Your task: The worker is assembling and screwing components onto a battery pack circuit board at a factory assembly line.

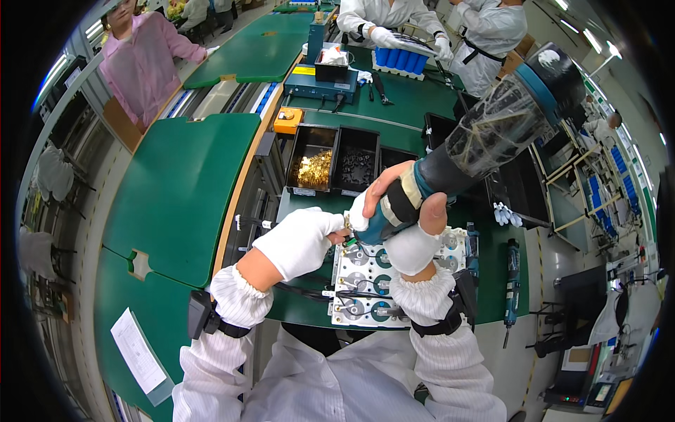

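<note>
My right hand (411,243), in a white glove with bare fingertips, is wrapped round a teal and black cordless screwdriver (492,133). The tool slants across the view, its thick end up at the far right and its nose toward my left hand. In a white glove, my left hand (299,243) is closed in a pinch beside that nose. A small gold-coloured bit shows at its fingertips, too small to name. Below both hands lies a white plate (344,288) with several round metal discs and black cables across it; my right hand hides part of it.
Ahead stand black bins of gold-coloured metal parts (314,169) and small black parts (356,169). Another cordless screwdriver (512,281) lies at the right edge of the green bench. Across it, a co-worker in white handles a blue rack (401,62). A paper sheet (137,350) lies left.
</note>
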`<action>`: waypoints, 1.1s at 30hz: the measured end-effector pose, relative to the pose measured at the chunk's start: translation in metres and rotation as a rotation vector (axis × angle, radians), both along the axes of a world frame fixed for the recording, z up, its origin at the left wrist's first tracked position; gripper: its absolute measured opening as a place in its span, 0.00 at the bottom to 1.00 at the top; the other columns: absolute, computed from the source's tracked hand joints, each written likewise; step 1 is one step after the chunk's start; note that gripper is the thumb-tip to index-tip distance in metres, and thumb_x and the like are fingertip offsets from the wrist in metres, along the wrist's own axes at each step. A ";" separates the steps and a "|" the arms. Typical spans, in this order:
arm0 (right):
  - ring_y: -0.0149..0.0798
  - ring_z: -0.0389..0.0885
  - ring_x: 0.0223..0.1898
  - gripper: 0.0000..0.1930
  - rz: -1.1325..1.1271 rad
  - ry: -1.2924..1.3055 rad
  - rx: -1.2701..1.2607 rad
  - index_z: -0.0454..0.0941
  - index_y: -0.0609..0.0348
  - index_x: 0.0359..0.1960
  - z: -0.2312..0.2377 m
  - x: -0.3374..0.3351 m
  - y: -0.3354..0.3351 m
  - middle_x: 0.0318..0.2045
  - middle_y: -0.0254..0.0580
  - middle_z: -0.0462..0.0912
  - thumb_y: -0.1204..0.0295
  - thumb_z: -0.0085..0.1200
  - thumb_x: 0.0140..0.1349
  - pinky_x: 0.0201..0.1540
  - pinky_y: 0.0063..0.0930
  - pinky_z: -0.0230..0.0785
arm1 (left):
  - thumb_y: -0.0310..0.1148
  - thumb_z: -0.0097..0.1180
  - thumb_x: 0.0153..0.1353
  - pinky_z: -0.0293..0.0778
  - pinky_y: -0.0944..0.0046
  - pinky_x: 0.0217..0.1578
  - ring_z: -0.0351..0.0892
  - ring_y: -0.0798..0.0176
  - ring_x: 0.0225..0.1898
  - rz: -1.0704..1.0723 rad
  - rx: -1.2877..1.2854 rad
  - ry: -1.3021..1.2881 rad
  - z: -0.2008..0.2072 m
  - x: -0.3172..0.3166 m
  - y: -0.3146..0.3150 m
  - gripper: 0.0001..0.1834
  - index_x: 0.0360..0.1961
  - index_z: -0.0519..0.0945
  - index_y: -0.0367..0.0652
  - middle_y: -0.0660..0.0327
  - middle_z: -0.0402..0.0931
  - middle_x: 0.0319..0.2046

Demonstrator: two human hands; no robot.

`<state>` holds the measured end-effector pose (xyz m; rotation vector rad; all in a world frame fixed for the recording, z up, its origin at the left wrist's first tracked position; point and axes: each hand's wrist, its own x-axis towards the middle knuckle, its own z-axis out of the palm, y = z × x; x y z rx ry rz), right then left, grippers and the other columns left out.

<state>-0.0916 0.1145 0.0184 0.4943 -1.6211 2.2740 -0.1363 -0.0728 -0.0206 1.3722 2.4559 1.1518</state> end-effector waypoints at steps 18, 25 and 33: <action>0.42 0.83 0.27 0.43 0.047 0.030 -0.086 0.76 0.66 0.36 -0.009 -0.005 0.006 0.25 0.51 0.82 0.27 0.52 0.57 0.34 0.34 0.80 | 0.23 0.55 0.62 0.74 0.51 0.37 0.79 0.43 0.35 -0.026 -0.056 0.011 -0.007 -0.004 0.002 0.04 0.37 0.79 0.43 0.51 0.80 0.28; 0.41 0.83 0.30 0.43 0.036 -0.055 0.014 0.76 0.66 0.37 0.002 0.002 -0.003 0.27 0.50 0.83 0.28 0.56 0.54 0.35 0.31 0.79 | 0.14 0.57 0.51 0.77 0.58 0.36 0.81 0.48 0.32 0.005 0.038 0.047 -0.001 0.002 0.003 0.10 0.33 0.80 0.40 0.52 0.80 0.29; 0.31 0.81 0.27 0.22 -0.027 -0.025 -0.054 0.77 0.64 0.38 0.000 -0.005 -0.015 0.27 0.40 0.82 0.56 0.69 0.60 0.31 0.25 0.74 | 0.21 0.59 0.57 0.75 0.53 0.35 0.79 0.43 0.32 0.000 -0.015 0.063 0.001 0.001 0.000 0.07 0.36 0.81 0.43 0.49 0.78 0.28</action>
